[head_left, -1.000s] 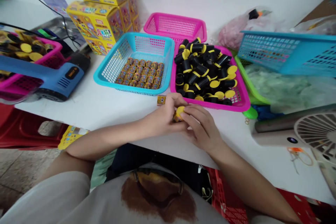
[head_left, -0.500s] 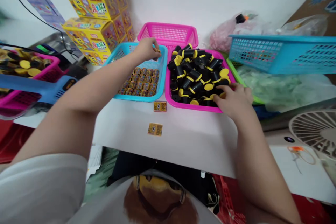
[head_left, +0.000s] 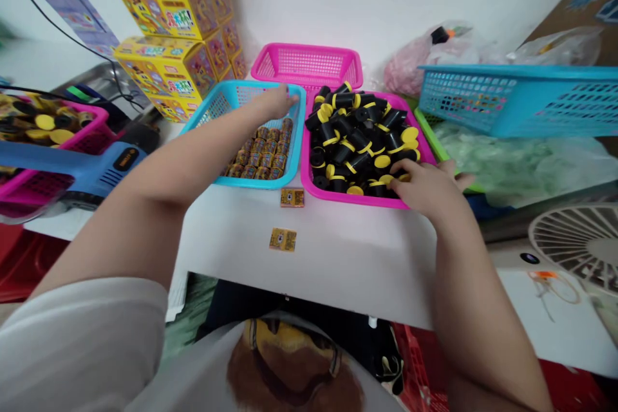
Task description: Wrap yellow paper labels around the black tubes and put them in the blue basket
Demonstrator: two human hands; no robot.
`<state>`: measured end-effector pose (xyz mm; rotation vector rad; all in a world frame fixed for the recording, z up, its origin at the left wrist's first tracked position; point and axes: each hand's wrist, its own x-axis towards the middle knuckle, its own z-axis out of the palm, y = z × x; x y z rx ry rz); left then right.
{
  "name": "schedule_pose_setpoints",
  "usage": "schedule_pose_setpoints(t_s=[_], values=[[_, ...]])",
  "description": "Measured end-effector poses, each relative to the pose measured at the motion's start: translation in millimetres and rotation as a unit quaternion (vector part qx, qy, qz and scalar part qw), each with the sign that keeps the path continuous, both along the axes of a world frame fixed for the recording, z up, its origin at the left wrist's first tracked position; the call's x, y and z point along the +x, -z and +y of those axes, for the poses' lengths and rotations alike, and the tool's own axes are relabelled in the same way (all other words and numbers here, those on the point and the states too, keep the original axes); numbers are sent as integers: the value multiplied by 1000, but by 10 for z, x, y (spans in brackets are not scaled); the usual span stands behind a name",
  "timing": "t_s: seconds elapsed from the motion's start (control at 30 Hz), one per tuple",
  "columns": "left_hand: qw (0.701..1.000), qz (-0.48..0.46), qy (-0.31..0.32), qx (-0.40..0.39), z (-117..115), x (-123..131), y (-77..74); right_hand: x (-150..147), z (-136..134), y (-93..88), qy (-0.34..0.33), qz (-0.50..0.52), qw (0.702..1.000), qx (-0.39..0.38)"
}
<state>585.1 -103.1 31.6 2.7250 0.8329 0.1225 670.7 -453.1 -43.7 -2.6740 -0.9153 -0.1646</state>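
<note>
Hanging over the far right part of the blue basket [head_left: 255, 184], our L hand [head_left: 273, 104]: fingers bunched; can't tell if they pinch anything. Our R hand [head_left: 432, 192], at the near right corner of the pink basket [head_left: 357, 197]: fingers spread over the pile, thumb apart from them; no firm pinch that we can see.

Item 1: black canisters [head_left: 344, 152], qty. many, heaped loose in pink basket. Handling (our est.): light, stiff, prob. plastic, a bit slippery, not fragile; best held round the body, thumb opp. fingers, as the caps may pop. Looks: smooth black cylinders, flat yellow round caps slightly wider than body; lying every which way.

Item 2: wrapped cylinders [head_left: 254, 159], approx. 20 in view, in close rows, near side of blue basket, part hidden by L forearm. Handling (est.): light, firm, wrap maybe slick; take by the sides. Looks: gold-brown print, fine detail unreadable.

Item 3: printed cards, on worktop [head_left: 347, 248]: one [head_left: 292, 197] just near of baskets, one [head_left: 283, 239] nearer us. Thin, prob. bendy; lift by edge. Yellow w/ dark print.
</note>
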Motion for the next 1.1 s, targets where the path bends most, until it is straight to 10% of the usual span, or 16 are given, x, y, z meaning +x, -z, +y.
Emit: schedule_pose_setpoints(t_s=[0.17,0.27,0.4,0.57,0.8,0.93,1.1], values=[[956,-198,146,162,-689,-1024,-97,-341,10,-158,93,-41,991,93],[906,-153,342,195,-1290,-1871,386,-396,19,-145,70,-90,982,154],[907,-19,344,242,-1819,-2669,1115,-343,25,-79,40,-92,978,183],[877,3,404,259,-1912,-3074,1242,-298,25,-38,38,-86,980,178],[864,-239,444,-2,-1658,-2837,640,-416,-36,-152,-12,-88,977,192],[843,-385,330,-177,-1479,-2191,305,-592,37,-95,-119,-87,908,393],[797,-399,222,-396,-1455,-1600,522,-970,181,-14,-254,69,824,501]])
